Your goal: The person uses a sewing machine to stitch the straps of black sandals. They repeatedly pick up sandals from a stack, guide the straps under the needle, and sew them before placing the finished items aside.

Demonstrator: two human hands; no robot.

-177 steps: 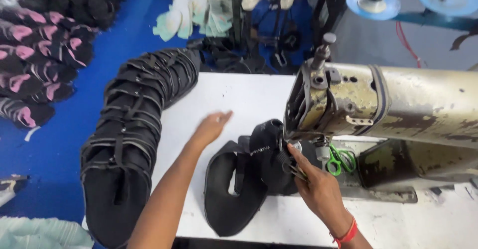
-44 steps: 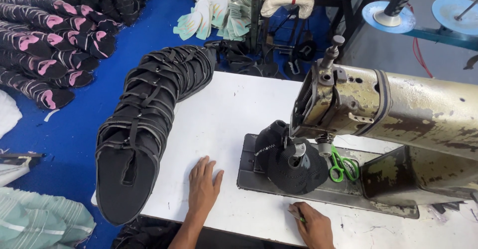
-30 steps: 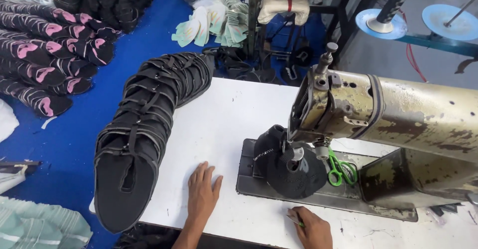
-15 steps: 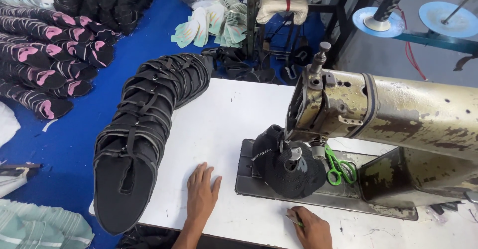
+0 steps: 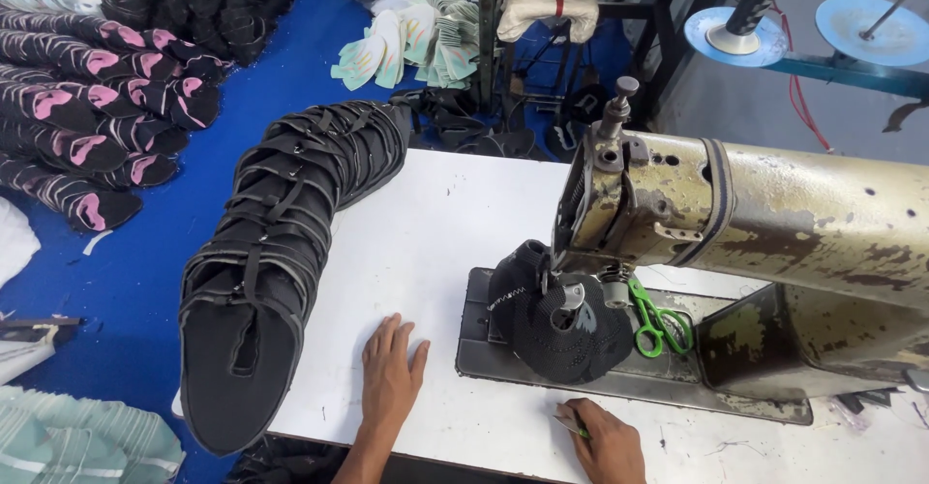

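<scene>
small green-tipped tool [image 5: 571, 428] pinched in right hand [image 5: 605, 442] at near table edge; left hand [image 5: 391, 378] laid flat, empty, on white table [image 5: 455, 223]. black knit shoe upper [image 5: 556, 315] seated under sewing machine head [image 5: 677, 203], untouched by either hand. step judged: pause between stitching passes. next move judged to call for both hands brought to upper. stack of black uppers [image 5: 281, 242] left of left hand.

Bright blue floor [image 5: 290, 77] all down the left, with rows of black and pink shoe uppers [image 5: 87, 106] laid out on it and a pale green stack [image 5: 416, 44] further back. White worktable [image 5: 435, 223] sits near, a dark metal frame [image 5: 489, 29] behind it, grey floor [image 5: 735, 106] far right.
</scene>
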